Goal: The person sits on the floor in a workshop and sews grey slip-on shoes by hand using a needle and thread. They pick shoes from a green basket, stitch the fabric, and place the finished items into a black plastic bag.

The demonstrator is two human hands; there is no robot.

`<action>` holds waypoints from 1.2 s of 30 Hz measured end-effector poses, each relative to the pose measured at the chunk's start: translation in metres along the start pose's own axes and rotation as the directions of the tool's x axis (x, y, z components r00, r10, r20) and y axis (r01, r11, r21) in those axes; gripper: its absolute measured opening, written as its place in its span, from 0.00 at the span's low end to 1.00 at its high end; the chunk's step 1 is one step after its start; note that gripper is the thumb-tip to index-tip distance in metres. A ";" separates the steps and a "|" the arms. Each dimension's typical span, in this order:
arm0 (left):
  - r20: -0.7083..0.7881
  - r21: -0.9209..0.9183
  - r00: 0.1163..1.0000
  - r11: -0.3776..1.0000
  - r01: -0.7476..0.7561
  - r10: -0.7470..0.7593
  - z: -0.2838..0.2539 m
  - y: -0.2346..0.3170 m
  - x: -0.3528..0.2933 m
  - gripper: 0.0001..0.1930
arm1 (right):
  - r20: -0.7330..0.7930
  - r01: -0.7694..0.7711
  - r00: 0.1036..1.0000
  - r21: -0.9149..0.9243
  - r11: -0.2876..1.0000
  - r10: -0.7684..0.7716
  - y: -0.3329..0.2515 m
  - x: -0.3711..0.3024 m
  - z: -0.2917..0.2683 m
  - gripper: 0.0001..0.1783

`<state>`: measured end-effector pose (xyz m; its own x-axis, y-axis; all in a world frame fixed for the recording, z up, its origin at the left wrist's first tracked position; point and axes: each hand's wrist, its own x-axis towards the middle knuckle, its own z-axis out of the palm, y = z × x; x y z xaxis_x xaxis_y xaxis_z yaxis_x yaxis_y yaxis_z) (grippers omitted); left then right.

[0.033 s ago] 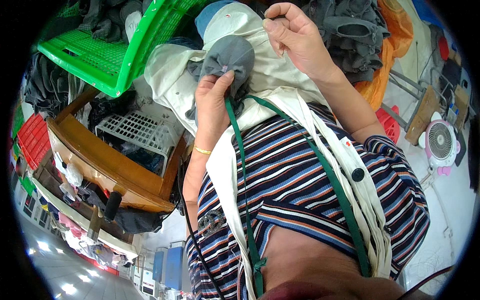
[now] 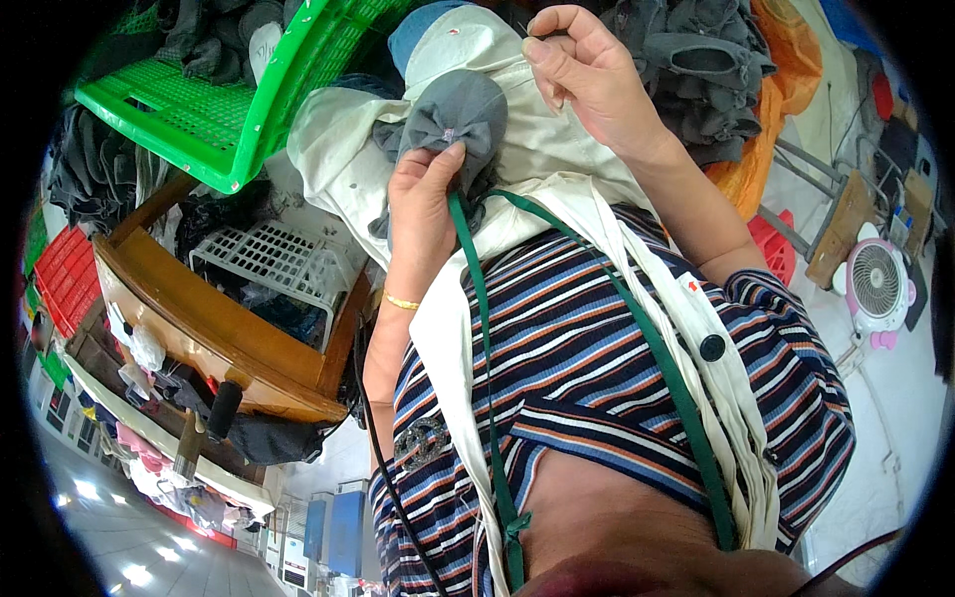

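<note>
My left hand (image 2: 426,189) is closed on a rounded grey cloth piece (image 2: 474,107), thumb on top, above my lap. The cloth gathers into folds around a small pale pinkish spot just beyond the thumb. Up and to the right, my right hand (image 2: 587,75) is raised apart from the cloth, thumb and forefinger pinched on a thin needle (image 2: 524,31). Its other fingers curl loosely. A white apron (image 2: 557,139) with green straps covers my lap beneath the cloth.
A green plastic basket (image 2: 249,149) with dark cloth pieces stands at the far left, over a wooden drawer (image 2: 199,308) holding a white plastic rack (image 2: 274,261). Grey cloth pieces (image 2: 701,75) pile up at the far right beside an orange sack (image 2: 786,60). A fan (image 2: 877,279) stands right.
</note>
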<state>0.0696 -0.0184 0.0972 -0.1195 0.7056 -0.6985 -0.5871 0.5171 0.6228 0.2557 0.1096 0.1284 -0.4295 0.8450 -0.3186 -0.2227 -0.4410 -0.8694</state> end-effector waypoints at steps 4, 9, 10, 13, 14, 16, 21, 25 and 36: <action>0.094 0.686 0.983 0.705 -0.180 0.160 0.002 0.016 -0.019 0.19 | -0.018 -0.015 1.000 -0.035 0.999 0.014 -0.004 0.004 -0.003 0.07; 0.513 0.856 0.663 -0.270 -0.440 0.546 0.017 0.025 -0.014 0.32 | -0.012 -0.022 1.000 0.041 0.999 0.023 -0.004 0.002 -0.011 0.03; 0.527 0.850 0.682 -0.304 -0.431 0.507 0.020 0.023 -0.008 0.32 | -0.013 -0.007 1.000 -0.037 0.999 0.007 -0.003 0.003 -0.012 0.04; 0.557 0.830 0.635 -0.324 -0.455 0.536 0.019 0.017 0.010 0.22 | 0.015 0.092 0.996 -0.280 0.956 -0.092 0.000 0.006 -0.015 0.07; 0.551 0.828 0.596 -0.291 -0.480 0.584 0.016 0.016 0.016 0.19 | 0.049 0.156 0.988 -0.365 0.918 -0.148 0.002 0.007 -0.016 0.08; 0.483 0.808 0.515 -0.133 -0.574 0.709 0.009 0.016 0.027 0.11 | 0.161 0.357 0.931 -0.584 0.729 -0.327 0.006 0.008 -0.018 0.11; 0.094 0.408 0.965 0.875 -0.261 0.243 -0.010 0.021 0.036 0.10 | 0.566 0.568 0.742 -0.815 -0.112 -0.358 0.014 0.007 -0.018 0.11; 0.091 0.340 0.978 0.917 -0.209 0.189 -0.011 0.023 0.041 0.09 | 0.608 0.605 0.736 -0.788 -0.113 -0.299 0.014 0.007 -0.014 0.10; 0.050 0.355 0.975 0.909 -0.219 0.215 -0.005 0.017 0.044 0.07 | 0.553 0.631 0.752 -0.761 0.150 -0.358 0.015 0.000 -0.005 0.10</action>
<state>0.0500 0.0192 0.0753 -0.2024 0.8238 -0.5295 -0.2232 0.4877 0.8440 0.2567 0.1049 0.1137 -0.7274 0.6264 0.2801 0.3623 0.6973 -0.6185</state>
